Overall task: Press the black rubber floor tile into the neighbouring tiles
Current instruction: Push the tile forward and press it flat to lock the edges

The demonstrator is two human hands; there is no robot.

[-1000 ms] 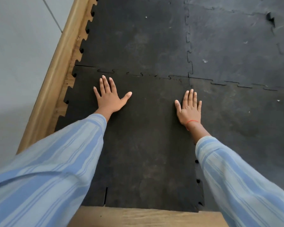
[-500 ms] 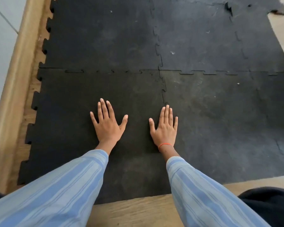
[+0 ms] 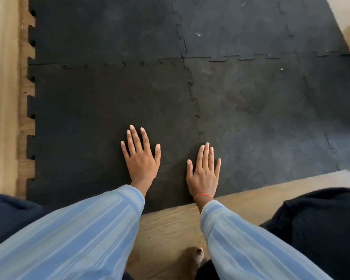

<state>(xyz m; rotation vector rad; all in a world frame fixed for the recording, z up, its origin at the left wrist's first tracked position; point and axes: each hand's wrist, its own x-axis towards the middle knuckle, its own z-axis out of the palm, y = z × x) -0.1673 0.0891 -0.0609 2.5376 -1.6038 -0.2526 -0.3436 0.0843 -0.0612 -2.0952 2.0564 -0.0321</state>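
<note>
The black rubber floor tile [image 3: 93, 118] lies flat at the near left, its toothed edges meshed with the tile behind it [image 3: 105, 31] and the tile to its right [image 3: 271, 122]. My left hand [image 3: 140, 158] rests palm down on the tile's near middle, fingers spread. My right hand [image 3: 204, 172] lies flat near the tile's front right corner, over the jigsaw seam [image 3: 196, 110], with an orange band at the wrist. Neither hand holds anything.
A wooden floor [image 3: 170, 225] runs along the tiles' near edge, and a wooden skirting strip [image 3: 4, 98] borders the left side. More black tiles fill the far right [image 3: 261, 27]. My dark-clothed knees [image 3: 321, 229] sit at both lower sides, and a toe [image 3: 199, 252] shows between my sleeves.
Both hands have slid back toward me along the tile, and the right hand has moved left onto the side seam. The view has tilted down, showing the wooden floor and my knees.
</note>
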